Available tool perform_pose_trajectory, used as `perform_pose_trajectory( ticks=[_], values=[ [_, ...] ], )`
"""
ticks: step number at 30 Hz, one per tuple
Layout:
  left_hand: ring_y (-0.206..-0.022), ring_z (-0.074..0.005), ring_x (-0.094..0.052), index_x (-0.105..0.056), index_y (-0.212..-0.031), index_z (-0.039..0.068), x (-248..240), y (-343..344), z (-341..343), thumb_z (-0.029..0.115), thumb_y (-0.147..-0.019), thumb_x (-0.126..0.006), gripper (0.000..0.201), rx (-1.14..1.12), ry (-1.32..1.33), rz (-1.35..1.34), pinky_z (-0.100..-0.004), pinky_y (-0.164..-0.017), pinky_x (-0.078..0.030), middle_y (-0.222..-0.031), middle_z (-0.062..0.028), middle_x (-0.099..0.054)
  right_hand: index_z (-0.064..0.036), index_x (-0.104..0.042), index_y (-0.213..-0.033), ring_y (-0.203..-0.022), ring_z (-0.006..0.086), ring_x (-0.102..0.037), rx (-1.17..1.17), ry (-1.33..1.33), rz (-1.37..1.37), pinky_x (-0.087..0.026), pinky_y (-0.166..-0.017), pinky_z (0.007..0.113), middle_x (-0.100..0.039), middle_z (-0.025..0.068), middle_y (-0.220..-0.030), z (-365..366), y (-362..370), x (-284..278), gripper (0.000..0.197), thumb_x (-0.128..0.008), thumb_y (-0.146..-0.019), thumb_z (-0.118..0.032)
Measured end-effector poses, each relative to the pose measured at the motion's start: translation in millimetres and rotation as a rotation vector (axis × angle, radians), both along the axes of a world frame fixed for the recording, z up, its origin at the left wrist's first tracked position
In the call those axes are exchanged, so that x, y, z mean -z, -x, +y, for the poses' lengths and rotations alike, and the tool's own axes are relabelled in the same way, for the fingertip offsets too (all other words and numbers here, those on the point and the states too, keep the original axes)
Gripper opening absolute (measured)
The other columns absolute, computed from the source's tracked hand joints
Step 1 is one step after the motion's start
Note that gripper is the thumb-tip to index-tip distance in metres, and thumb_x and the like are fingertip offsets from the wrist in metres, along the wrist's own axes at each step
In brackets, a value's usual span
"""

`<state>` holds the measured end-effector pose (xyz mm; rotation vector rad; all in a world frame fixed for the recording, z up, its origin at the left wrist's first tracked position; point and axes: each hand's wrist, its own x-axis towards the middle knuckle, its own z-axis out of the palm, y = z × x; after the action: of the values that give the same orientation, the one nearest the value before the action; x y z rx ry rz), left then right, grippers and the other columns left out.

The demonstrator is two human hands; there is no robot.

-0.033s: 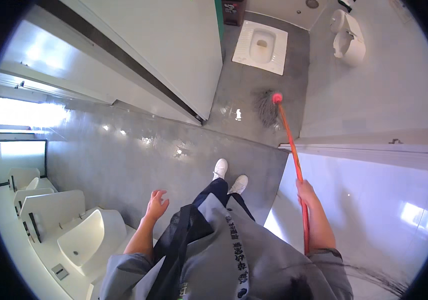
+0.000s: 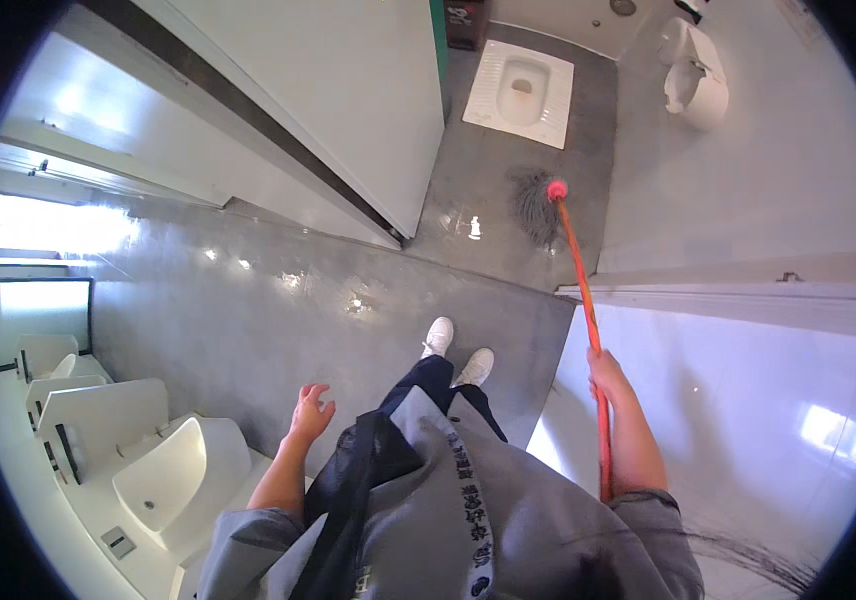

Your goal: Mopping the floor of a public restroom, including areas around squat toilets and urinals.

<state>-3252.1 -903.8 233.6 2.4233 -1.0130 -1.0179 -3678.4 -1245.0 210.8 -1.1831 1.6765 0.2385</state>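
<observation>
My right hand (image 2: 604, 372) is wrapped round the orange handle of a mop (image 2: 579, 268). The handle slants away from me to a pink socket, and the mop's grey strands (image 2: 534, 205) lie spread on the wet floor of a toilet stall. The squat toilet (image 2: 521, 95), white and set in the floor, is just beyond the strands and apart from them. On the other side, my left hand (image 2: 310, 410) hangs in the air with its fingers bent and apart, holding nothing. The handle's lower end passes alongside my right forearm.
White urinals (image 2: 163, 478) with dividers (image 2: 108, 420) line the wall at left. A stall door (image 2: 338, 90) stands left of the squat toilet, with a dark bin (image 2: 466, 22) behind it. A paper dispenser (image 2: 700, 95) is on the right wall. Shiny patches mark the grey floor (image 2: 278, 330).
The mop's strands and socket have shifted very slightly to the right. My right hand has moved a little away from me, still on the handle.
</observation>
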Motion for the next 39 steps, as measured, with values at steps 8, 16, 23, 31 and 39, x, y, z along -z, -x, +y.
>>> perform_pose_trajectory(
  ticks=[8, 16, 23, 31, 39],
  values=[
    [-0.082, -0.0253, -0.056, -0.053, -0.101, 0.006, 58.1, -29.1, 63.5, 0.017, -0.071, -0.061, 0.033, 0.313, -0.043, -0.198, -0.0356, -0.075, -0.046, -0.107, -0.0153, -0.045, -0.0051, -0.041, -0.083, -0.035, 0.0178, -0.042, 0.347, -0.233, -0.207, -0.039, -0.034, 0.033, -0.042, 0.0059, -0.05, 123.1, -15.6, 43.8, 0.041, -0.036, -0.085, -0.046],
    [-0.085, -0.0289, -0.054, -0.055, -0.1, 0.007, 85.7, -79.2, 39.7, 0.008, -0.077, -0.055, 0.023, 0.343, 0.041, 0.151, -0.0358, -0.076, -0.045, -0.099, -0.0148, -0.051, -0.0079, -0.038, -0.08, -0.036, 0.0125, -0.034, 0.862, -0.566, -0.492, -0.031, -0.035, 0.027, -0.035, 0.0011, -0.048, 312.3, -59.0, -41.3, 0.038, -0.043, -0.084, -0.045],
    [-0.068, -0.0262, -0.056, -0.059, -0.092, 0.009, 163.1, -167.3, 95.3, 0.01, -0.077, -0.048, 0.018, 0.384, -0.157, 0.151, -0.0335, -0.071, -0.046, -0.081, -0.0086, -0.059, -0.004, -0.046, -0.08, -0.039, 0.0118, -0.04, 1.33, -0.663, -0.551, -0.036, -0.038, 0.025, -0.041, 0.0012, -0.05, 389.8, -67.9, -77.4, 0.035, -0.045, -0.085, -0.038],
    [-0.075, -0.0121, -0.053, -0.057, -0.097, 0.004, 44.2, -93.0, 11.3, 0.025, -0.08, -0.05, 0.028, 0.354, -0.237, 0.511, -0.0265, -0.068, -0.043, -0.079, -0.0054, -0.057, -0.0062, -0.046, -0.076, -0.039, 0.0134, -0.044, 1.143, -0.411, -0.653, -0.037, -0.036, 0.026, -0.045, 0.0017, -0.051, 412.7, -62.2, 20.6, 0.031, -0.046, -0.084, -0.036],
    [-0.086, -0.0193, -0.055, -0.056, -0.101, 0.005, 87.2, -89.6, -21.0, 0.025, -0.079, -0.055, 0.029, 0.415, -0.101, 0.62, -0.0308, -0.074, -0.044, -0.088, -0.0072, -0.058, -0.0074, -0.043, -0.077, -0.032, 0.0109, -0.035, 1.526, -0.453, -0.736, -0.032, -0.032, 0.024, -0.04, -0.0006, -0.046, 517.1, -44.2, -34.4, 0.038, -0.046, -0.083, -0.045]
  ],
)
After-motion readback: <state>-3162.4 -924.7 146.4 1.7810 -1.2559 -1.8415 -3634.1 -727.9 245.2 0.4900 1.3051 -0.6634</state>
